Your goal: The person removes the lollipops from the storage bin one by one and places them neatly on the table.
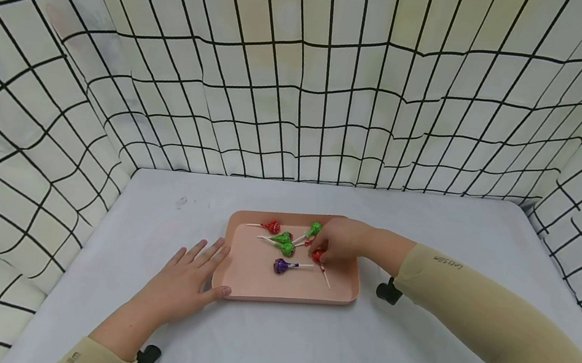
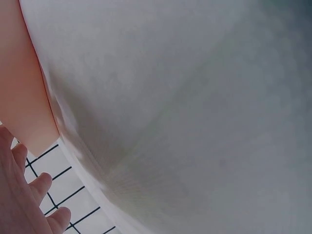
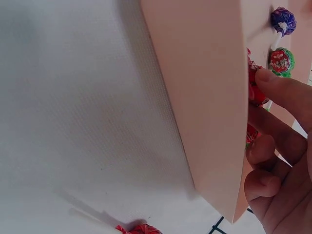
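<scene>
A pink tray (image 1: 254,285) on the white table bears several wrapped lollipops. My right hand (image 1: 341,238) reaches over its right side and pinches a red lollipop (image 1: 317,255) between thumb and finger, the stick slanting down toward the tray floor. In the right wrist view the same red lollipop (image 3: 257,90) is partly hidden by the tray wall and fingers. My left hand (image 1: 190,282) lies at the tray's left edge with fingers spread and straight, the thumb touching the rim. Near the right hand are a green lollipop (image 1: 313,229) and a purple lollipop (image 1: 281,266).
Two green lollipops (image 1: 284,238) overlap mid-tray, with another red lollipop (image 1: 273,227) behind. Outside the tray, a red lollipop (image 3: 140,229) lies on the white tabletop (image 3: 87,122). Black grid netting (image 1: 326,87) over pale walls encloses the table's back and sides.
</scene>
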`<state>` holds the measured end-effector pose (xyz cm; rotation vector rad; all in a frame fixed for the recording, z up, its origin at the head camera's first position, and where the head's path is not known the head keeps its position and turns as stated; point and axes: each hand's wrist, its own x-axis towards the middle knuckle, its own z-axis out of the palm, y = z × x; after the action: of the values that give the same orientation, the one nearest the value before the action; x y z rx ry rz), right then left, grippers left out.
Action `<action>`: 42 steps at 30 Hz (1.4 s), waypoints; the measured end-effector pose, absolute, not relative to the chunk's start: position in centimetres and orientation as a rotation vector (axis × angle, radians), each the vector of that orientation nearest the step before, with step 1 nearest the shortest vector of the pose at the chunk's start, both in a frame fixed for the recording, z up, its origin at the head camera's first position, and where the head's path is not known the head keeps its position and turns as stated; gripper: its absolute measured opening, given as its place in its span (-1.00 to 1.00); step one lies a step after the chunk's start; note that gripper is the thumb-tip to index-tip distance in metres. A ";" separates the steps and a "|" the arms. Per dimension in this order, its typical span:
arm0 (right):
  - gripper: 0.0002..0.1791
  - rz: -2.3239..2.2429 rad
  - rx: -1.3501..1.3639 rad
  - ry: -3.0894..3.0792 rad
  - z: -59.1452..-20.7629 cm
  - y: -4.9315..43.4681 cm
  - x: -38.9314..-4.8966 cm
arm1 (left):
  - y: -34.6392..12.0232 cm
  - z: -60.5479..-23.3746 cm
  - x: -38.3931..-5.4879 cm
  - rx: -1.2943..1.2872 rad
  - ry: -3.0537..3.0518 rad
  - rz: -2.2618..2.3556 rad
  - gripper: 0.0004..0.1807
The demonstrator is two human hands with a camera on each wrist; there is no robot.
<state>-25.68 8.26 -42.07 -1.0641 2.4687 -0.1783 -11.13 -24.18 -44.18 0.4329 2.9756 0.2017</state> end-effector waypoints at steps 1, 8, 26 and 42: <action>-0.80 -0.190 -1.062 2.466 -42.1 8.3 -25.7 | -24.2 -44.2 -11.1 0.433 2.975 0.200 -0.04; -0.76 -0.277 -0.989 2.451 -41.7 8.7 -25.8 | -24.1 -44.0 -11.1 0.433 2.968 0.202 -0.04; -0.73 -0.431 -0.918 2.458 -39.4 10.3 -26.3 | -23.9 -44.0 -11.2 0.425 2.970 0.186 -0.03; -0.65 -0.594 -0.827 2.506 -38.1 15.2 -27.0 | -24.0 -44.0 -11.1 0.422 2.968 0.190 -0.03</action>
<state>-26.99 15.17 -38.13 -0.8275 2.5059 -0.5939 -11.10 -24.03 -43.96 0.4225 2.9685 0.1902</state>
